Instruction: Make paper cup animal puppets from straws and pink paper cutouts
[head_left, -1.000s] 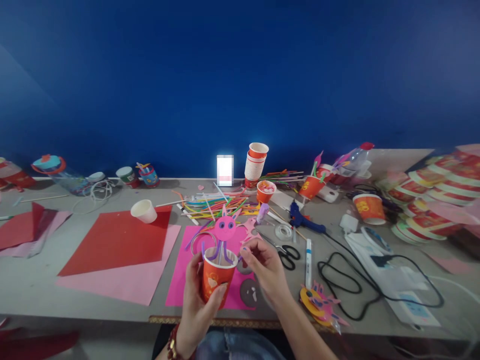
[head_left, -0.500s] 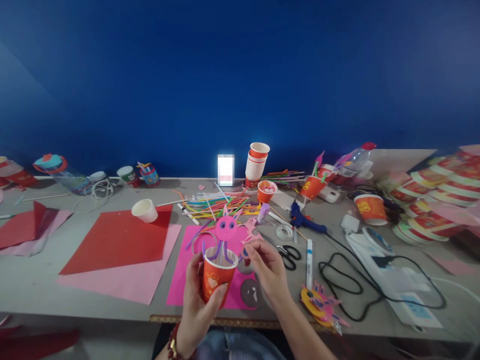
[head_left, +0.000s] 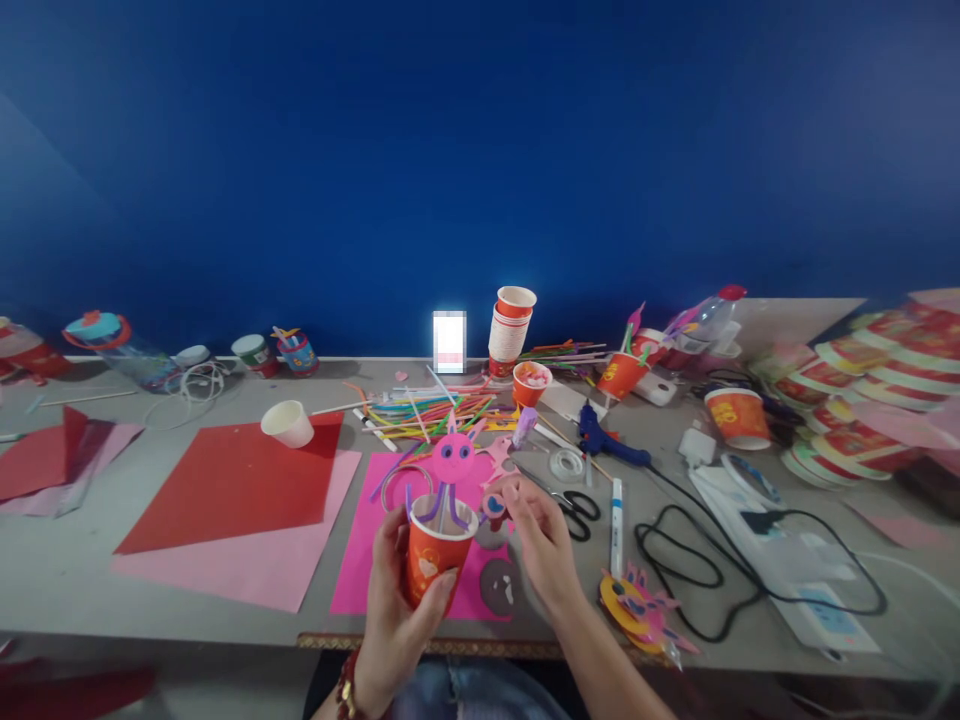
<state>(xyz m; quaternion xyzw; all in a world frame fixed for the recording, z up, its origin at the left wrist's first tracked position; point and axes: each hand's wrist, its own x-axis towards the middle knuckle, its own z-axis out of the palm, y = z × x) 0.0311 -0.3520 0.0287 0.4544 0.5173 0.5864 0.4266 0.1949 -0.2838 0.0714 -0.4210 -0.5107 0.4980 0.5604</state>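
My left hand (head_left: 405, 590) is wrapped round an orange paper cup (head_left: 437, 565) with a white rim. Out of the cup rises a pink round paper face (head_left: 456, 456) with pointed ears and two eyes, on bent purple stems (head_left: 450, 508). To the right of the rim, my right hand (head_left: 538, 530) pinches a small pink-and-blue paper piece (head_left: 493, 507), which sits close to the cup's edge. Its exact shape is too small to tell. Under the cup lies a bright pink sheet (head_left: 360, 560) with round holes cut in it.
Colourful pipe cleaners (head_left: 427, 410) lie behind the cup. Scissors (head_left: 579, 512), a tape roll (head_left: 566, 464), a blue glue gun (head_left: 604, 440) and a marker (head_left: 616, 525) are on the right. A white cup (head_left: 289, 425) stands on red paper (head_left: 232, 490) at the left.
The small paper piece in my right hand now shows more of its front beside the cup. Both hands stay almost in place; the whole view has shifted slightly.
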